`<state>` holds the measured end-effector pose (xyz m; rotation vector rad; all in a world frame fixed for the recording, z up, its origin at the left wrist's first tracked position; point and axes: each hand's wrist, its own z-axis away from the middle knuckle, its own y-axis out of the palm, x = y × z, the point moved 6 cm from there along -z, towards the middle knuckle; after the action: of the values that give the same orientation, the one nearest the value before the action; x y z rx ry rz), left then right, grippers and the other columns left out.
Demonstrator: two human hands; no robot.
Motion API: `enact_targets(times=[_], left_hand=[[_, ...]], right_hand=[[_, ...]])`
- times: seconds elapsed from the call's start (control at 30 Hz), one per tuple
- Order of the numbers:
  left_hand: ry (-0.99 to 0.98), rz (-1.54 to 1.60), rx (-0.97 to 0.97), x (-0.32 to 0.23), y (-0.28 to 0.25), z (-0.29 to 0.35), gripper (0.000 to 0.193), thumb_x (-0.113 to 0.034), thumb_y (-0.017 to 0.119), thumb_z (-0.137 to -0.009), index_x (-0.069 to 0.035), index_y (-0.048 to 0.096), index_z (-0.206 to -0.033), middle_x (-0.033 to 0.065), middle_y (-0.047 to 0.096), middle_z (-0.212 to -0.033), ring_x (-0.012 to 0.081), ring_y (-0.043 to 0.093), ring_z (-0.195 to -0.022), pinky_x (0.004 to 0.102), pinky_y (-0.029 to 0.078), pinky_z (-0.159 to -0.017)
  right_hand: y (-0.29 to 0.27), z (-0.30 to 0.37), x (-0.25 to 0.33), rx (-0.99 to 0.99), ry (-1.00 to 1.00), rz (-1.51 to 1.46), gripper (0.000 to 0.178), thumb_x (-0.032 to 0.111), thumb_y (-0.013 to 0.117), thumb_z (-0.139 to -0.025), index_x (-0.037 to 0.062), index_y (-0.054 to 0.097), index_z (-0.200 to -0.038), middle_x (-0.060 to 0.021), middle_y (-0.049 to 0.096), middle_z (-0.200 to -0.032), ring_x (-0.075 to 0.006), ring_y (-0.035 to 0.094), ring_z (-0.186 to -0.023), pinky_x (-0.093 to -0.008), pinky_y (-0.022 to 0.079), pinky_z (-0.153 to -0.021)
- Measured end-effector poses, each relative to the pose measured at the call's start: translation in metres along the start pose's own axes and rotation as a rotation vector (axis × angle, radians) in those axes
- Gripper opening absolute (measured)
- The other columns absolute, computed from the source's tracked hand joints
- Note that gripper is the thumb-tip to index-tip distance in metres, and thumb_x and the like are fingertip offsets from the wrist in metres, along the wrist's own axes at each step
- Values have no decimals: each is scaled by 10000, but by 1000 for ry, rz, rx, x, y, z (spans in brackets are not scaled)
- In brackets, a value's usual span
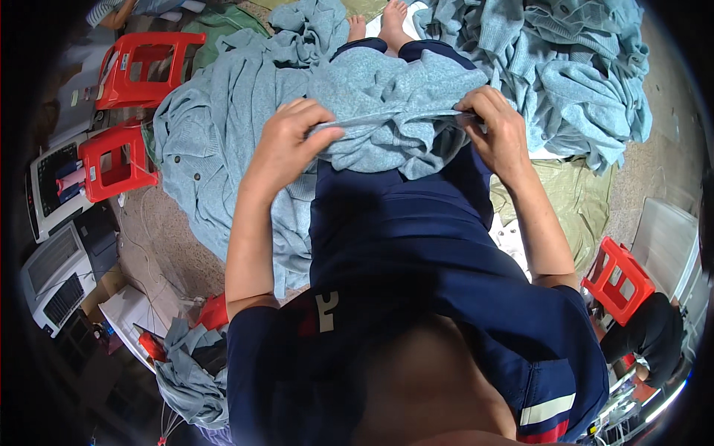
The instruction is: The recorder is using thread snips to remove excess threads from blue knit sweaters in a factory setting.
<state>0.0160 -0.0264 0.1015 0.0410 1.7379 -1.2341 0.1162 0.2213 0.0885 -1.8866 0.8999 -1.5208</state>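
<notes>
A light blue-grey knit garment lies bunched across my lap. My left hand is closed on its edge, thumb and fingers pinching the fabric. At the other end of that edge, my right hand grips the cloth between thumb and fingertips. The strip between both hands is pulled nearly straight, with loose folds hanging under it. To the left spreads a buttoned knit cardigan of the same colour, part of a heap beside my leg.
More blue-grey knitwear is piled at the right, over a greenish sheet. Red plastic stools stand at left, near white sewing-machine-like equipment. Another red stool is at right, close to a person in dark clothing.
</notes>
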Motion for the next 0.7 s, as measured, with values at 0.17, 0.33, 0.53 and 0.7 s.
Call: enact_targets(times=[0.17, 0.33, 0.53, 0.7], left_hand=[[-89, 126, 104, 25, -10, 10, 256, -153, 758, -727, 8, 582, -820, 39, 535, -737, 176, 494, -745, 301, 397, -730], [-314, 724, 80, 16, -17, 14, 201, -137, 758, -745, -46, 582, -778, -14, 543, -778, 107, 496, -771, 254, 375, -750], [-320, 1001, -32, -60, -7, -17, 160, -110, 698, -837, -13, 656, -957, -10, 626, -819, 49, 569, -737, 182, 442, -676], [-200, 817, -44, -79, 3, -27, 170, -18, 636, -868, 34, 619, -1030, 27, 610, -1043, 69, 558, -912, 209, 456, -817]], right_hand=[[4, 0, -10, 91, 47, -110, 328, -95, 642, -677, 18, 585, -980, -139, 581, -905, -357, 591, -883, -408, 482, -742], [-18, -9, -2, -110, -32, 71, 293, -77, 650, -670, 39, 610, -936, -113, 592, -874, -320, 599, -850, -385, 486, -717], [-49, -15, 89, -375, -573, -131, 321, -51, 686, -591, 25, 670, -903, -86, 632, -873, -211, 612, -701, -292, 489, -564], [-30, -15, 94, -429, -591, -152, 323, -45, 693, -568, 1, 655, -885, -83, 610, -846, -202, 601, -666, -285, 488, -533]])
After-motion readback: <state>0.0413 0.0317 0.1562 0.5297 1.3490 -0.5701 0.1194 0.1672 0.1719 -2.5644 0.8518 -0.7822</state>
